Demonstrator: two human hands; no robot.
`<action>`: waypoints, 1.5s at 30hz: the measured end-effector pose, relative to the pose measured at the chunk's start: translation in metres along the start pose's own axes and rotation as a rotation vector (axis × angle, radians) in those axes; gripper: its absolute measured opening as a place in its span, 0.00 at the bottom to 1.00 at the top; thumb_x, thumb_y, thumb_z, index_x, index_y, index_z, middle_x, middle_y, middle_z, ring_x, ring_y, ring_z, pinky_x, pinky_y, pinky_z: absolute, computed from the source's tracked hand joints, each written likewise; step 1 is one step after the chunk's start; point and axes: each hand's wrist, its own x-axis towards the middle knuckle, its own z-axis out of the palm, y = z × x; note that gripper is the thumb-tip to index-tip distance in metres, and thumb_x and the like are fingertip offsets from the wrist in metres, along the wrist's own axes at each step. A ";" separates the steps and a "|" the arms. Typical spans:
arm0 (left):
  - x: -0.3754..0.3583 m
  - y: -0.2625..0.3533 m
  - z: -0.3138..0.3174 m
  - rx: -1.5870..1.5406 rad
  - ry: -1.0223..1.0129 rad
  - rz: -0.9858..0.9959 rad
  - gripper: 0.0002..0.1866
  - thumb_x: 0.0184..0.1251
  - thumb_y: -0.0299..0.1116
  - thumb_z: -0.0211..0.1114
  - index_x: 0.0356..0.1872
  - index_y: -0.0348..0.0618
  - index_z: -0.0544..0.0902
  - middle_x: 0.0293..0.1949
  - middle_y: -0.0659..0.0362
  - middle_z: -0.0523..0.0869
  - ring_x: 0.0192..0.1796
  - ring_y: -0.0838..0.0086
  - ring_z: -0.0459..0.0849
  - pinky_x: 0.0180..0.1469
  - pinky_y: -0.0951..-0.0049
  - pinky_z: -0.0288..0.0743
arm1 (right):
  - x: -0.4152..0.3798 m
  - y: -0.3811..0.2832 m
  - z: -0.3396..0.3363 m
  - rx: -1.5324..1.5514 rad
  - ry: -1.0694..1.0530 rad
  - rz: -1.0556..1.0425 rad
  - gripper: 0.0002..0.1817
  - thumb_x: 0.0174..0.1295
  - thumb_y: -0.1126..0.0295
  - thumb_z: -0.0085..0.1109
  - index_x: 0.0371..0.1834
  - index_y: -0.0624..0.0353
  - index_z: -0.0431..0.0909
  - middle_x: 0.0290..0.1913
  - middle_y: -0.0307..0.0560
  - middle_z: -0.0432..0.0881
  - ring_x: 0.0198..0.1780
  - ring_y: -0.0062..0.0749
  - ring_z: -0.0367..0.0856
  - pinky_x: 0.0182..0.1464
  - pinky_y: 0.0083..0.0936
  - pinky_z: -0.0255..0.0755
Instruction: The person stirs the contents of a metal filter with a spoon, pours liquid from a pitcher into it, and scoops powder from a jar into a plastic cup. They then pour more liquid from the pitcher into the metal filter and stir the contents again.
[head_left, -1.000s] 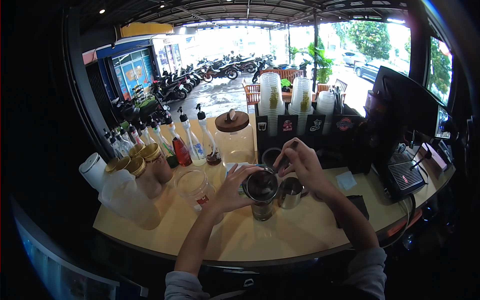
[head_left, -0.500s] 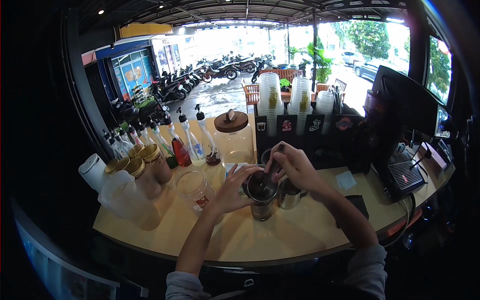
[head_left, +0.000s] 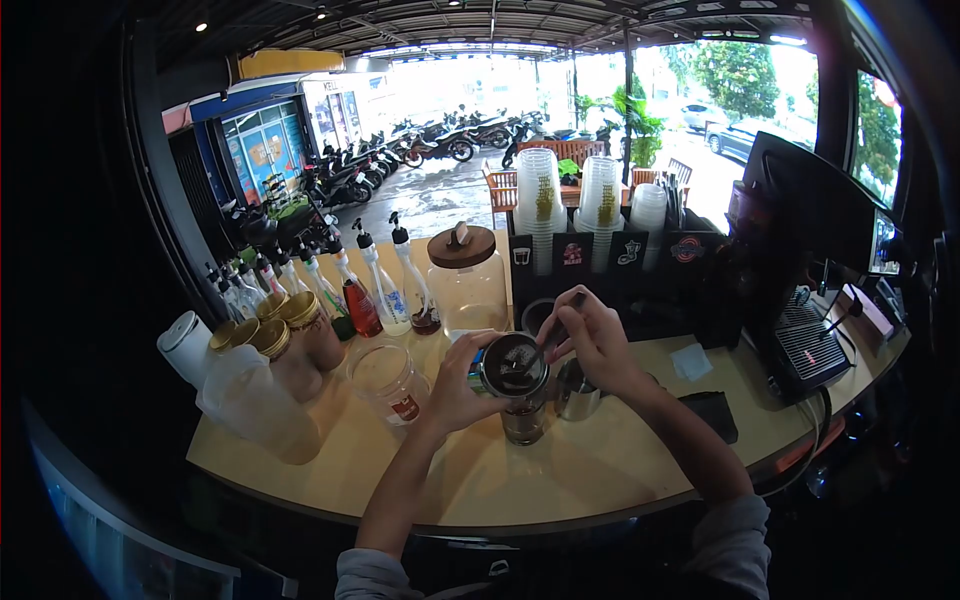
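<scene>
My left hand (head_left: pixel 462 388) is wrapped round the side of a round, metal-rimmed cup (head_left: pixel 499 388) with a dark inside and light glints or foam at its middle. Below it, a clear glass (head_left: pixel 524 428) stands on the counter; whether the two touch is hard to tell. In my right hand (head_left: pixel 597 345) a thin dark spoon (head_left: pixel 551 343) is pinched by its handle, and its lower end reaches into the cup. A steel milk pitcher (head_left: pixel 577 392) stands just right of the glass, partly behind my right hand.
A clear jar (head_left: pixel 385 380) and a wooden-lidded jar (head_left: pixel 468 285) stand left and behind. Several pump bottles (head_left: pixel 385 290), gold-lidded containers (head_left: pixel 305 320) and a plastic pitcher (head_left: pixel 250 400) line the left. Stacked cups (head_left: pixel 540 210) stand at the back, an espresso machine (head_left: pixel 800 340) right.
The cup's mouth has shifted slightly left and up, with its inside now showing light glints. My right hand has moved a little right, and the spoon slants into the cup from the upper right.
</scene>
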 end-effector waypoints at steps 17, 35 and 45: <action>-0.003 0.010 0.002 0.063 -0.010 -0.038 0.41 0.39 0.39 0.80 0.60 0.49 0.71 0.58 0.56 0.78 0.62 0.60 0.74 0.71 0.51 0.55 | -0.001 0.001 -0.006 0.028 0.018 -0.026 0.11 0.75 0.67 0.38 0.43 0.64 0.67 0.33 0.48 0.82 0.31 0.22 0.83 0.34 0.18 0.80; 0.009 0.010 -0.001 0.025 0.037 -0.181 0.41 0.37 0.43 0.82 0.55 0.34 0.76 0.46 0.49 0.84 0.50 0.63 0.85 0.54 0.66 0.78 | -0.010 -0.003 -0.012 0.334 0.247 0.047 0.13 0.76 0.60 0.37 0.46 0.59 0.63 0.39 0.53 0.79 0.33 0.32 0.84 0.35 0.26 0.83; -0.001 0.008 0.006 -0.011 0.005 -0.228 0.42 0.39 0.47 0.81 0.56 0.34 0.75 0.47 0.48 0.84 0.50 0.62 0.85 0.54 0.66 0.78 | -0.020 0.001 -0.013 0.326 0.246 0.032 0.13 0.76 0.60 0.37 0.47 0.59 0.62 0.40 0.52 0.78 0.35 0.33 0.85 0.37 0.26 0.84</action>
